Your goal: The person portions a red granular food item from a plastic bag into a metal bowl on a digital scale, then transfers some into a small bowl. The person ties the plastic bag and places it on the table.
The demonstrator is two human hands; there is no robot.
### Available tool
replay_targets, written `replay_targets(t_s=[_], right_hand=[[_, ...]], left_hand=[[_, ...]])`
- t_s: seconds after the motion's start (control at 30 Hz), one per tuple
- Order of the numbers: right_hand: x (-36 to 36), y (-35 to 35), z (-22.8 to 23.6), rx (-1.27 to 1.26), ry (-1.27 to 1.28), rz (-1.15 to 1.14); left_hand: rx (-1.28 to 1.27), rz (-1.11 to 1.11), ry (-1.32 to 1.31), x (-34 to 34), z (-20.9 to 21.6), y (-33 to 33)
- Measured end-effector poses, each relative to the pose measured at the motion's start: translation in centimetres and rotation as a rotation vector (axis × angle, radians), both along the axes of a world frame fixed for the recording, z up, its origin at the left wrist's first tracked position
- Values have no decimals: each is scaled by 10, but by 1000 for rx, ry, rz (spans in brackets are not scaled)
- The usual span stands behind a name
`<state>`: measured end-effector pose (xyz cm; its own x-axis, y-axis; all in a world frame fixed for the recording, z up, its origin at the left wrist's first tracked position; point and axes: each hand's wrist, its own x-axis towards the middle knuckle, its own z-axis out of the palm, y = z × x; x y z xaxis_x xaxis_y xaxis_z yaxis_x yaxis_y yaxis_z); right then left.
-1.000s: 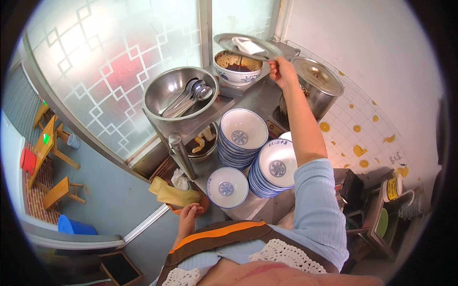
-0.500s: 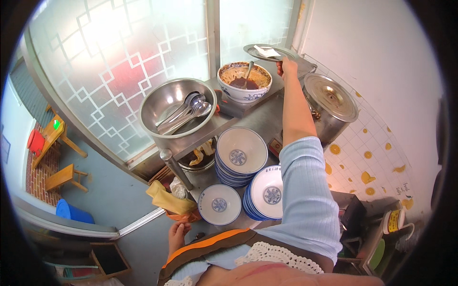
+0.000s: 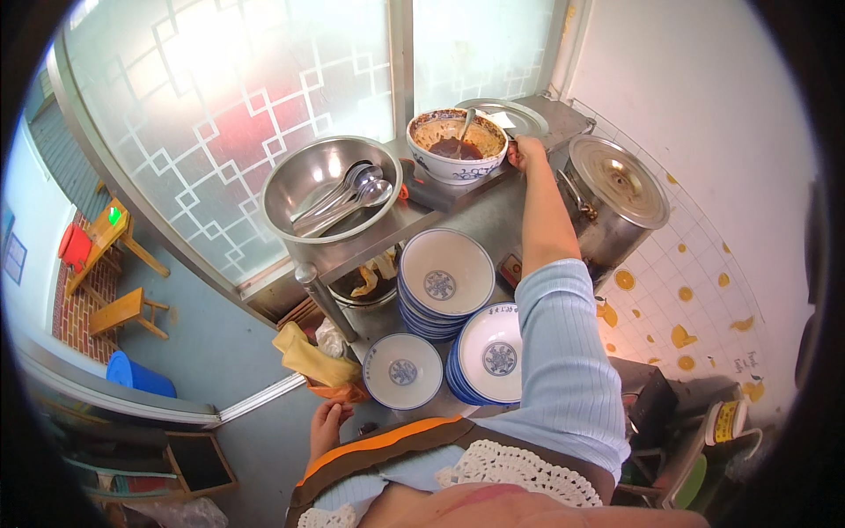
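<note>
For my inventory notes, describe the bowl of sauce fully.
The white bowl, ceramic-looking with blue decoration outside, stands upright on a flat grey surface. Dark reddish-brown sauce pools low inside, with smears coating the inner wall; a spoon leans in it. The right hand is beside its right rim; whether they touch is unclear.

Ref: lidded pot (image 3: 620, 180). Lower R of it, small dark lettering (image 3: 752, 359) on the wall (image 3: 704, 150) – too fine to read. Lower still, dark print on a yellow label (image 3: 725, 422), illegible. Lower L – blue marks, prob. characters, on a stacked bowl's (image 3: 490, 352) inner rim.
</note>
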<state>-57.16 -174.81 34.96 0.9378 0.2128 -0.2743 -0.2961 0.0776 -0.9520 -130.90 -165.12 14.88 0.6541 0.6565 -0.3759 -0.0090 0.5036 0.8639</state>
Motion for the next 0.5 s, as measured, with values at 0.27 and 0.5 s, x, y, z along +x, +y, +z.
replay_targets(t_s=[0.27, 0.5], right_hand=[[-80, -41, 23, -70, -61, 224], [-195, -53, 24, 388, -32, 602]], left_hand=[[-12, -57, -44, -1, -6, 1], [-38, -42, -35, 0, -10, -3]])
